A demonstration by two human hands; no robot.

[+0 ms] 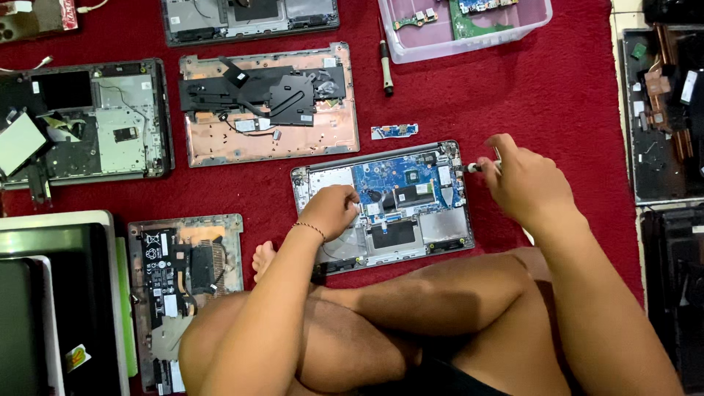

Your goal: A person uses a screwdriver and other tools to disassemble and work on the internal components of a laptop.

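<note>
- Opened silver laptop base with blue circuit board point(385, 209) lies on red carpet point(513, 95), long axis left-right.
- Left hand point(331, 210) rests curled on its left half.
- Right hand point(524, 180) grips white-tipped screwdriver point(480, 166) at its right edge, tip pointing left.

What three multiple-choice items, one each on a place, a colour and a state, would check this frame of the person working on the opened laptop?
1. Where does the left hand rest?
A. On the opened laptop in front of the person
B. In the plastic bin
C. On the bare carpet

2. What colour is the carpet?
A. Green
B. Red
C. Grey

3. What is the right hand doing?
A. Lying flat and empty
B. Lifting a whole laptop
C. Gripping a screwdriver at the laptop's upper right corner

Answers:
1 A, the hand lies on the laptop's left part.
2 B, red cloth shows between all the parts.
3 C, the fingers close round the tool, whose tip points at that corner.
</note>
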